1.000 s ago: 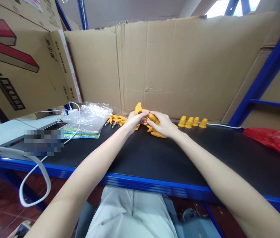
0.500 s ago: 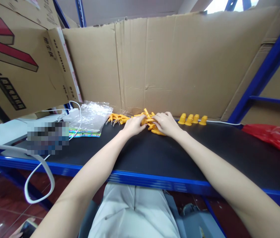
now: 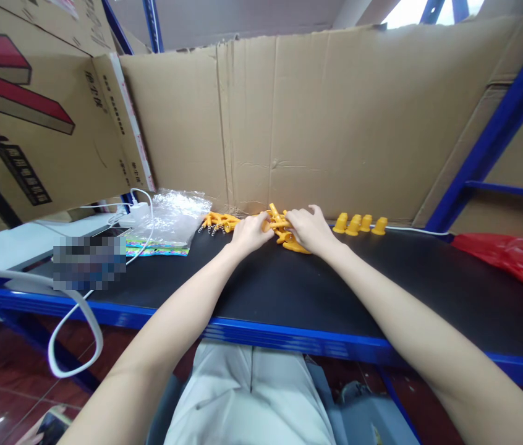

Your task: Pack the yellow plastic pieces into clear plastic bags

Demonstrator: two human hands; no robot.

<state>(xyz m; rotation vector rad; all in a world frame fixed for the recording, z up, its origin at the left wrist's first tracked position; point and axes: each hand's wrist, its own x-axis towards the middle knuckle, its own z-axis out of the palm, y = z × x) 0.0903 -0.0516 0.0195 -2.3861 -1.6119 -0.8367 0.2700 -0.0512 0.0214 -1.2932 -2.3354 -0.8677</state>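
Observation:
My left hand (image 3: 251, 232) is closed, its thumb and fingers pinching one end of a yellow plastic piece (image 3: 280, 225). The other end sits between the fingers of my right hand (image 3: 311, 231), which is closed too, with one finger raised. Right beneath and around both hands lies a small heap of yellow plastic parts (image 3: 295, 246), partly covered by my fingers. To the left of my left hand are branching yellow parts (image 3: 221, 221) with small dark-and-light spiral ends. Beyond my right hand, several yellow cone-shaped cups (image 3: 353, 224) stand in a row.
A clear plastic bag (image 3: 175, 213) lies on the black tabletop (image 3: 284, 296) at left, near white cables and a blurred-out item (image 3: 89, 262). A red plastic bag (image 3: 512, 259) is at right. Cardboard (image 3: 335, 123) walls the back. At lower left, a hand holds a phone (image 3: 52, 426).
Both hands stay at nearly the same spot, with small finger movements on the yellow piece. A right-hand finger has lifted. The view has shifted very slightly.

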